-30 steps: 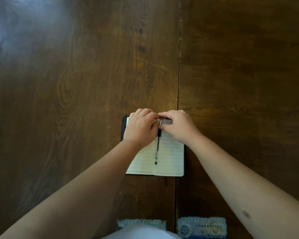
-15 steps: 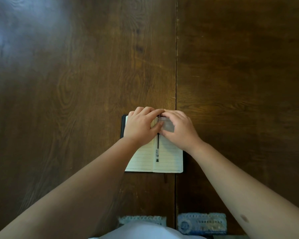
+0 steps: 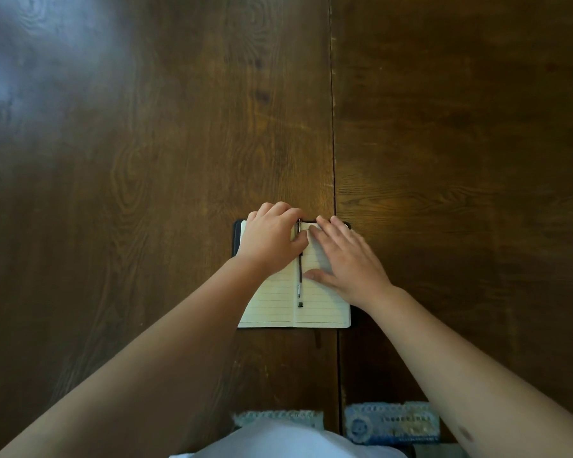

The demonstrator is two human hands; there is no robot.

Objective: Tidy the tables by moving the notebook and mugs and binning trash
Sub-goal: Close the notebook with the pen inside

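Observation:
A small notebook (image 3: pixel 272 305) with a black cover lies open on the dark wooden table (image 3: pixel 146 160), showing lined pages. A black pen (image 3: pixel 300 285) lies along its centre fold. My left hand (image 3: pixel 272 236) rests on the top of the left page, with curled fingers and thumb pinching the pen's top end. Over on the right page, my right hand (image 3: pixel 348 262) lies flat with fingers spread and grips nothing. No mugs or trash are in view.
A seam (image 3: pixel 333 127) runs between two wooden table tops, just right of the notebook's middle. Two pale blue patterned things (image 3: pixel 392 423) sit past the near table edge, next to my white clothing (image 3: pixel 285 441).
My right hand has let go of the pen's top, opened, and spread flat on the right page. My left hand stays at the pen's top. The notebook has not moved.

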